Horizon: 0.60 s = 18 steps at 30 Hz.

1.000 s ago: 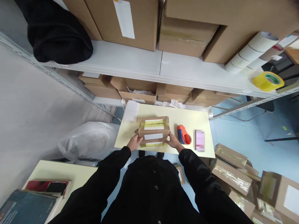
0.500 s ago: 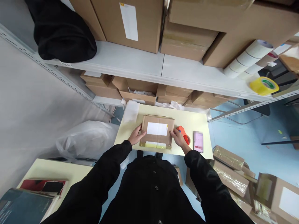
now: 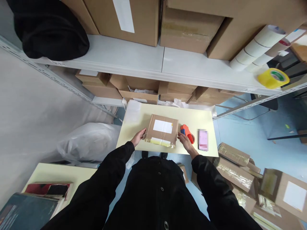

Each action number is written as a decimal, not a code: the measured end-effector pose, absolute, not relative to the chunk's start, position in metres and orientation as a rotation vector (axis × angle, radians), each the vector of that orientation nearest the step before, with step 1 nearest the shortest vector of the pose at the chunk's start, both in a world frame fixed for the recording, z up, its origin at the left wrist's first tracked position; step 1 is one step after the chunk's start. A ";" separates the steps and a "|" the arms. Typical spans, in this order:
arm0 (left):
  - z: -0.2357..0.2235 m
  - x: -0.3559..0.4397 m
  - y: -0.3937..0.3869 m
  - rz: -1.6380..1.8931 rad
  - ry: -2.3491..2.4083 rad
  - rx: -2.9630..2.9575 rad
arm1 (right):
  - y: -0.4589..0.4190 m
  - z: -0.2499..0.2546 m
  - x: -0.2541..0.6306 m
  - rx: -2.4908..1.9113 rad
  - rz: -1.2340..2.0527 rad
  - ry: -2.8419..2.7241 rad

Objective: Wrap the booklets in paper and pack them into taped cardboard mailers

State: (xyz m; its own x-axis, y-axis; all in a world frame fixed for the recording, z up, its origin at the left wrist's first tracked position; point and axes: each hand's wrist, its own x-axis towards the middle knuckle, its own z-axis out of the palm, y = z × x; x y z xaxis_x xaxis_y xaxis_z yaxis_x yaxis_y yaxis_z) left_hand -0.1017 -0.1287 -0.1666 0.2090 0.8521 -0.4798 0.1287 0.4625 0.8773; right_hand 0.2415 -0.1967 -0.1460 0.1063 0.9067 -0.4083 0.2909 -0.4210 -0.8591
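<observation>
A small cardboard box with a white label on top and clear tape along its near edge lies on the pale yellow table. My left hand is beside the box's left side, fingers stretched out and holding nothing. On the other side, my right hand is open too, its fingertips close to the box's right edge; whether they touch it I cannot tell. Just beyond my right fingers lies an orange-red tape dispenser with a tape roll. To its right is a phone with a blurred pink screen.
A grey shelf crosses above the table, bearing large cartons, white tape rolls, a yellow tape roll and a black cloth item. Taped boxes are piled at right. Books lie on a side table.
Both hands have loosened from the box and moved slightly outward from its sides. The box now sits slightly turned on the table. The camera view has shifted a little.
</observation>
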 end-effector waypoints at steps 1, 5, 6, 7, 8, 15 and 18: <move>-0.170 -0.110 -0.132 0.630 1.323 1.013 | -0.205 -0.151 0.243 -1.794 1.293 -1.188; -0.179 -0.130 -0.152 0.538 1.367 1.288 | -0.238 -0.170 0.240 -1.782 1.161 -1.418; -0.179 -0.130 -0.156 0.507 1.380 1.388 | -0.243 -0.173 0.236 -1.787 1.133 -1.480; -0.179 -0.128 -0.158 0.483 1.395 1.479 | -0.247 -0.176 0.231 -1.799 1.102 -1.525; -0.178 -0.124 -0.160 0.474 1.411 1.546 | -0.248 -0.177 0.226 -1.816 1.064 -1.549; -0.164 -0.101 -0.152 0.482 1.491 1.716 | -0.229 -0.169 0.201 -1.888 0.842 -1.541; -0.156 -0.103 -0.150 0.507 1.507 1.736 | -0.221 -0.153 0.206 -1.930 0.786 -1.592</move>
State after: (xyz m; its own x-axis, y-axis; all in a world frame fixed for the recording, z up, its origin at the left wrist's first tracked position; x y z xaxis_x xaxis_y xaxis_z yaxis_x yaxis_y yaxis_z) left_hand -0.1026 -0.1500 -0.1556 0.2221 0.9578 -0.1828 0.6529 -0.0069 0.7574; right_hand 0.2063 -0.2209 -0.1526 0.1436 0.9834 -0.1113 0.6861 -0.1800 -0.7049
